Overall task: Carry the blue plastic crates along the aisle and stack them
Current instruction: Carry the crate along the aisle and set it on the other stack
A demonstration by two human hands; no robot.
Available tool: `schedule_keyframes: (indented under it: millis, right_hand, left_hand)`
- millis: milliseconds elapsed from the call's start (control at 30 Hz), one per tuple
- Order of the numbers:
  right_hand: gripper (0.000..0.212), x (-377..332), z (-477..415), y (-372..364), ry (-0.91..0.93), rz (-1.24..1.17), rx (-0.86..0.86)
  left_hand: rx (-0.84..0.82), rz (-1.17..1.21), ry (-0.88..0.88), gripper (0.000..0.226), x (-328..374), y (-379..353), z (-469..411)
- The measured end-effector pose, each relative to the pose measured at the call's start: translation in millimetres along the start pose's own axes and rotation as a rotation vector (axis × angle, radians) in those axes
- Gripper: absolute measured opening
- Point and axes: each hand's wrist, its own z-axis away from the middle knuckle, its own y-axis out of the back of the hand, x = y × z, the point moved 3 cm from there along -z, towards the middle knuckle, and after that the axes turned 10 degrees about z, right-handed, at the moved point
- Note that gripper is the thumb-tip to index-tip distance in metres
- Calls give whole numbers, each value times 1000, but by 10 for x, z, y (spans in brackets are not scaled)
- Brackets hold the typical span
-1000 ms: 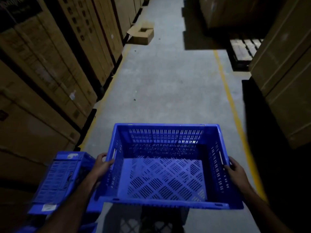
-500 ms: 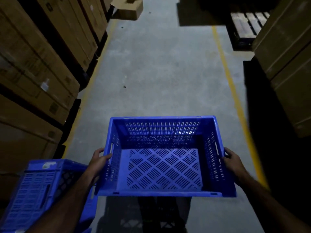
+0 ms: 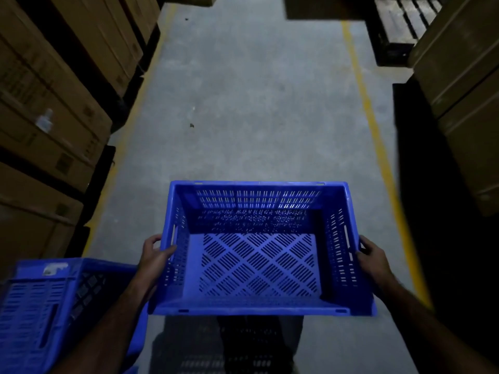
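I hold an empty blue plastic crate (image 3: 259, 303) level in front of me, above the grey aisle floor. Its walls are slotted and its bottom has a diamond grid of slots. My left hand (image 3: 155, 256) grips the handle slot in its left wall. My right hand (image 3: 374, 259) grips the right wall at the matching slot. A second blue crate (image 3: 40, 300) stands at the lower left, close to my left forearm, with a white sticker on its rim.
Tall cardboard boxes (image 3: 48, 109) on dark pallets line the left side. More boxes (image 3: 464, 85) rise on the right, with a wooden pallet (image 3: 399, 20) behind them. Yellow floor lines (image 3: 375, 130) edge the concrete aisle (image 3: 251, 103). My legs show under the crate.
The view has tilted down and moved along the aisle. The held crate sits a little higher in the frame. The side crate shows more at the lower left.
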Motion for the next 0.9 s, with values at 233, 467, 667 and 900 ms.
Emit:
schedule_keyframes:
  millis: [233,467,667,900]
  right_hand:
    - [42,16,62,-30,-26,120,47]
    - [31,-37,119,-24,-45,264,69]
    - [27,-35,245,12,-102,303,43]
    - [30,60,414,30,-107,328,23]
  left_hand:
    - [-53,-23,5,50,1,-15,5]
    - [-104,-95,-46,38,7,23,78]
    - [-108,-128,-23,22,2,70,107]
    - [-98,-88,28,23,45,77,289]
